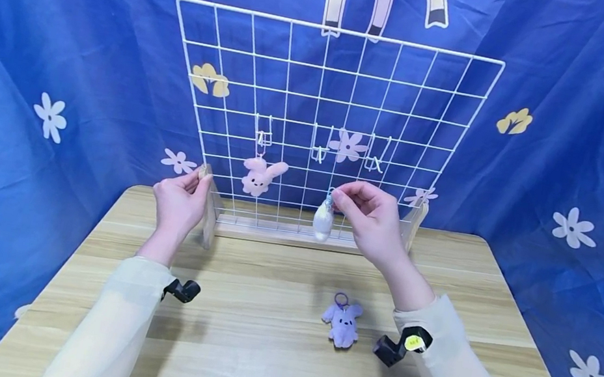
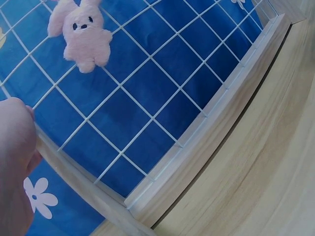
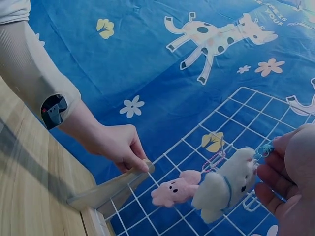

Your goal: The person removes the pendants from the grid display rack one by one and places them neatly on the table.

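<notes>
My right hand pinches the light-blue ring of a white plush keychain, which hangs in front of the lower middle of a white wire grid rack. In the right wrist view the white plush shows a blue cord round it. With thumb and fingers my left hand grips the top of the rack's left wooden foot. A pink plush bunny keychain hangs from the left hook on the grid. On the table, below my right hand, lies a purple plush keychain with a purple ring.
Two more white hooks, a middle hook and a right hook, sit on the grid. The rack stands at the back of the wooden table. Behind it hangs a blue patterned cloth. The right wooden foot is partly hidden.
</notes>
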### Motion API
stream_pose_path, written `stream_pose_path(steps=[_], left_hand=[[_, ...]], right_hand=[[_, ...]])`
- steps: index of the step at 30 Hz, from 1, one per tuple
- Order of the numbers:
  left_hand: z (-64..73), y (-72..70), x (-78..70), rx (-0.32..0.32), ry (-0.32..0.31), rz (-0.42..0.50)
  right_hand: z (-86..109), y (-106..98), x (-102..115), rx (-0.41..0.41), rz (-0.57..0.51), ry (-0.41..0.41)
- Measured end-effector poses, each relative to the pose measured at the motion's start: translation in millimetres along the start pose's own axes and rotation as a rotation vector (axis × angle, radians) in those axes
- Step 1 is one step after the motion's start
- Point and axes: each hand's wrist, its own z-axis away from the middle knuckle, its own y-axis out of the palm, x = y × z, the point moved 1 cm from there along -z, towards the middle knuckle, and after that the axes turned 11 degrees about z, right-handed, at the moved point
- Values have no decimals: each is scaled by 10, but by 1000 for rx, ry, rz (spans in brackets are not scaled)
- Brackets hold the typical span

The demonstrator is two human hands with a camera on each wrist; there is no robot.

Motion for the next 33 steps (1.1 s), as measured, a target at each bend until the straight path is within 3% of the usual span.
stream_pose_path(steps=[9,19,33], left_hand=[[9,0,13,-5,-14,-4],[9,-2,5,2,0,-6],[5,12,3,-2,2,3]], right_hand=[[68,13,-15,-2,-48,-4],[193,-5,-94,-7,8,11],[339,-21,-240,-7,-28,43]])
